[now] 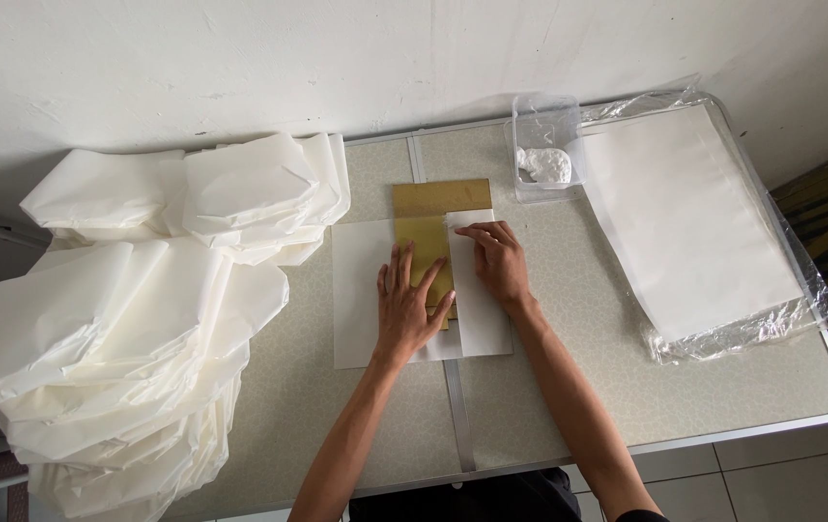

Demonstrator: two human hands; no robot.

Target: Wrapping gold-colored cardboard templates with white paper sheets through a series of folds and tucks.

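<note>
left hand (409, 309) flat on gold board (430, 242) | right hand (496, 261) seemingly folding white sheet (361, 290)

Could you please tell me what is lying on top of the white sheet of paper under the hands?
A gold card lies on the white sheet, pinned by the left hand. The right hand folds a flap over it, hiding part.

Both arms reach forward, left hand (408, 307) flat, right hand (497, 263) pressing down

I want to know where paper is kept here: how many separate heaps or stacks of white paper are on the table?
2: a loose heap of folded paper on the left, and a flat stack in clear plastic on the right. More may lie hidden beneath.
</note>
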